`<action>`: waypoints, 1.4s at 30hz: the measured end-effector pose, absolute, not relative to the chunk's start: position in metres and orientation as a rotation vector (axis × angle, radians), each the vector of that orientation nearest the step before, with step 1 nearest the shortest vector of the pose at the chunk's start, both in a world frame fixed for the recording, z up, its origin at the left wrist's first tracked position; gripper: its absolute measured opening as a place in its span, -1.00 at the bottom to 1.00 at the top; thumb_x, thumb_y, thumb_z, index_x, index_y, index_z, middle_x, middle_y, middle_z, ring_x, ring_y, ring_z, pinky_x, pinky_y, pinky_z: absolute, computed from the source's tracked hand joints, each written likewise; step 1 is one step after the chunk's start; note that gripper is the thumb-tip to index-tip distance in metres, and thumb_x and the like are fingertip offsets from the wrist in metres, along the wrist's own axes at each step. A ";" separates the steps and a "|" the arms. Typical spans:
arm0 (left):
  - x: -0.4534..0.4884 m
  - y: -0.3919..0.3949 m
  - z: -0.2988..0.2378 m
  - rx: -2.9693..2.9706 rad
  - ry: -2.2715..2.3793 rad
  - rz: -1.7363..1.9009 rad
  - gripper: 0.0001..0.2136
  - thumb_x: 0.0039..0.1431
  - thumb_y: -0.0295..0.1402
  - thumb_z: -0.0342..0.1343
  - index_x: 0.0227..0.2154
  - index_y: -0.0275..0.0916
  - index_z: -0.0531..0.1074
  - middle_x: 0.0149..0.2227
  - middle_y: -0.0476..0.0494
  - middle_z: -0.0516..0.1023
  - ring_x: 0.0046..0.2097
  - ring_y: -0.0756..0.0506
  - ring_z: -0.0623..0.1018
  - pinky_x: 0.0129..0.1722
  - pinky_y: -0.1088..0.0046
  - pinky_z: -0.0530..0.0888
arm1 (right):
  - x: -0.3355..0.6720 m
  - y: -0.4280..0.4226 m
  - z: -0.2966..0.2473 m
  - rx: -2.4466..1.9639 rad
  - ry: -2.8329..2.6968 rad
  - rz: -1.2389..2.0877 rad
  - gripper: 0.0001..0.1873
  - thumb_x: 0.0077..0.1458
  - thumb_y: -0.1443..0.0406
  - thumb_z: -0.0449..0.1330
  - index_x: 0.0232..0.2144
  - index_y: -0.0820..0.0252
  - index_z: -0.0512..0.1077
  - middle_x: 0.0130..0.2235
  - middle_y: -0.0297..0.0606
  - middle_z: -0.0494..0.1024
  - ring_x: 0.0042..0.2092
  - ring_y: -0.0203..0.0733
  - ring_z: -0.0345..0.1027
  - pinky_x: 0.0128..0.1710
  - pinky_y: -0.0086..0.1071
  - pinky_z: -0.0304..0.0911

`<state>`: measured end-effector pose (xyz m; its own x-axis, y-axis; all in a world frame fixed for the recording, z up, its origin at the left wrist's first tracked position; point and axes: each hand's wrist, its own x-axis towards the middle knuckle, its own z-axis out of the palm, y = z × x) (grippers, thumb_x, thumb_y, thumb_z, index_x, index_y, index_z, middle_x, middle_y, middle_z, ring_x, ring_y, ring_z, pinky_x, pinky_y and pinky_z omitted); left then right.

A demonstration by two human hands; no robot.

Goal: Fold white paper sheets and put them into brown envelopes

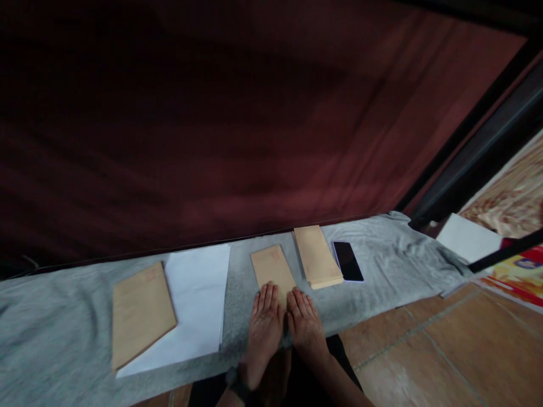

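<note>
A brown paper envelope [271, 264] lies on the grey cloth in front of me. My left hand [267, 317] rests flat on its near left part, fingers stretched out. Beside it, my right hand [304, 317] lies palm down at the envelope's near right edge, also with straight fingers. The two hands cover the near end of the envelope. To the right sits a stack of brown envelopes [318, 257]. On the left, another brown envelope or pile of them [143, 314] overlaps a stack of white paper [195, 299].
A phone with a dark screen [348, 262] lies right of the envelope stack. Grey cloth [390, 254] covers the narrow surface, with a dark red panel [254, 141] rising behind it. A white box [469, 237] stands at far right, above the tiled floor [424, 350].
</note>
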<state>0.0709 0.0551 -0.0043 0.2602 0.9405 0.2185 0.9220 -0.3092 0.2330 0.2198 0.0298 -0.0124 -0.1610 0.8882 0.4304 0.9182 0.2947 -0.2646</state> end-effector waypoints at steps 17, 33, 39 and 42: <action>0.098 0.191 0.017 2.369 1.842 0.482 -0.47 0.33 -0.36 -0.22 0.34 -0.25 0.14 0.38 -0.19 0.19 0.41 -0.19 0.10 0.38 0.08 -0.02 | 0.211 0.027 0.003 -1.687 -2.056 -0.032 -0.45 0.36 0.25 -0.03 0.35 0.15 0.13 0.32 -0.12 0.28 0.33 0.01 0.15 0.32 -0.06 0.06; 0.064 0.003 -0.001 2.706 1.639 0.493 -0.38 0.35 -0.22 -0.09 0.40 -0.26 -0.05 0.37 -0.24 0.20 0.37 -0.20 0.23 0.31 0.12 0.26 | 0.222 0.026 -0.013 -1.518 -2.118 -0.037 -0.40 0.23 0.37 -0.04 0.31 0.29 0.19 0.33 -0.06 0.26 0.34 -0.01 0.12 0.31 -0.04 0.09; 0.054 0.005 0.001 2.808 1.587 0.527 -0.31 0.34 -0.16 -0.05 0.41 -0.26 -0.16 0.38 -0.24 0.17 0.37 -0.19 0.22 0.30 0.14 0.26 | 0.229 0.004 0.002 -1.379 -2.279 -0.061 -0.43 0.31 0.33 0.00 0.34 0.22 0.14 0.28 -0.15 0.35 0.31 -0.15 0.17 0.33 -0.17 0.08; 0.049 -0.001 -0.001 2.788 1.625 0.556 -0.31 0.34 -0.14 -0.06 0.41 -0.25 -0.16 0.38 -0.25 0.16 0.37 -0.20 0.22 0.29 0.14 0.26 | 0.234 -0.001 0.008 -1.432 -2.241 -0.089 -0.44 0.34 0.28 0.02 0.34 0.23 0.14 0.29 -0.15 0.34 0.31 -0.14 0.16 0.34 -0.16 0.04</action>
